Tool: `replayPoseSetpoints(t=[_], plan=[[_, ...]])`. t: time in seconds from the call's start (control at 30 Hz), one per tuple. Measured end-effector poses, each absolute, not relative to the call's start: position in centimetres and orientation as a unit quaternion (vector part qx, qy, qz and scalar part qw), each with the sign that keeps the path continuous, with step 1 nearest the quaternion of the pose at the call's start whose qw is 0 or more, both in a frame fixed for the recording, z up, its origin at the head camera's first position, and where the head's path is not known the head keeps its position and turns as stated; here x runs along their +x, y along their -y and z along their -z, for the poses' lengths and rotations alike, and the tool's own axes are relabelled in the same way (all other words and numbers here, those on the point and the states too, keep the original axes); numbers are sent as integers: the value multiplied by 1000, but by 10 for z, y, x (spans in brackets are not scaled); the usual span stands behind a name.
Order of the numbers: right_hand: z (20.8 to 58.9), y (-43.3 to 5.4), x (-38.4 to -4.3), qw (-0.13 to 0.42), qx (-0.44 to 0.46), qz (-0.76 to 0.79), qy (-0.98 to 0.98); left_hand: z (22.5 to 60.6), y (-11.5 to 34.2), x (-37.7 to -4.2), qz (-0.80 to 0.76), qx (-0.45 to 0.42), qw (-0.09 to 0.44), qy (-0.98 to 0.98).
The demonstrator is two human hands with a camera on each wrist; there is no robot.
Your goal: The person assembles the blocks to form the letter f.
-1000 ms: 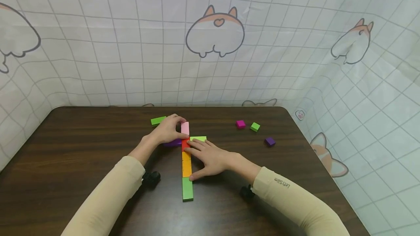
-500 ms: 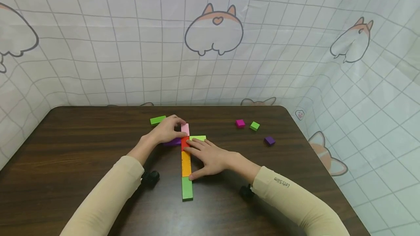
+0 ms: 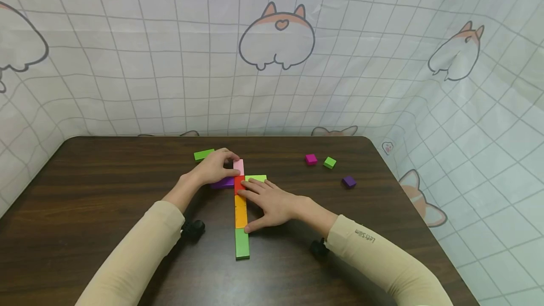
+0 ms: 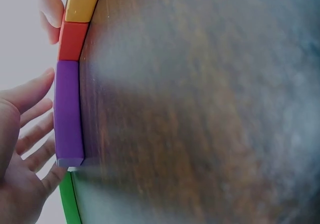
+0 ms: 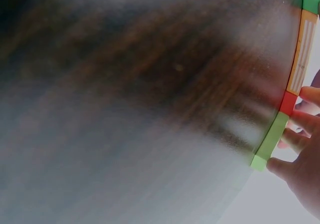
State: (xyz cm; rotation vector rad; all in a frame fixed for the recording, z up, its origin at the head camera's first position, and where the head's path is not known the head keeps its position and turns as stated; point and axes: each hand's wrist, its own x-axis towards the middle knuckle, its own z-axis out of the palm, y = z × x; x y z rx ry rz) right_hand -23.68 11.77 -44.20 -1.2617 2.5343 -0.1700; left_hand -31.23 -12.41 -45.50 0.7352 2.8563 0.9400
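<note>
A column of flat blocks lies on the table in the head view: a pink block at the far end, then red, orange and green. From its left side, my left hand holds the pink block between thumb and fingertips. A purple block joins the red one on the left. On the right a light green block meets it, partly under my right hand. That hand's fingers are spread, resting on the red and light green blocks, its thumb at the orange-green joint.
Another green block lies at the back left, partly hidden by my left hand. To the right are a magenta block, a small green block and a dark purple block. A patterned curtain hangs behind the dark table.
My left thumb has drawn back slightly to the left along the pink block. The right hand and the other blocks keep their places; the head view has shifted a little.
</note>
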Motion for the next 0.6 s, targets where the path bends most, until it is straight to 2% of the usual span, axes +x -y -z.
replayPoseSetpoints(t=[0.3,0.6], plan=[[443,-118,-237,151,-440,60,-883,455,136,-312,-333,227,-3,-915],[444,-117,-239,149,-441,58,-883,454,162,-320,-335,189,-63,-921]])
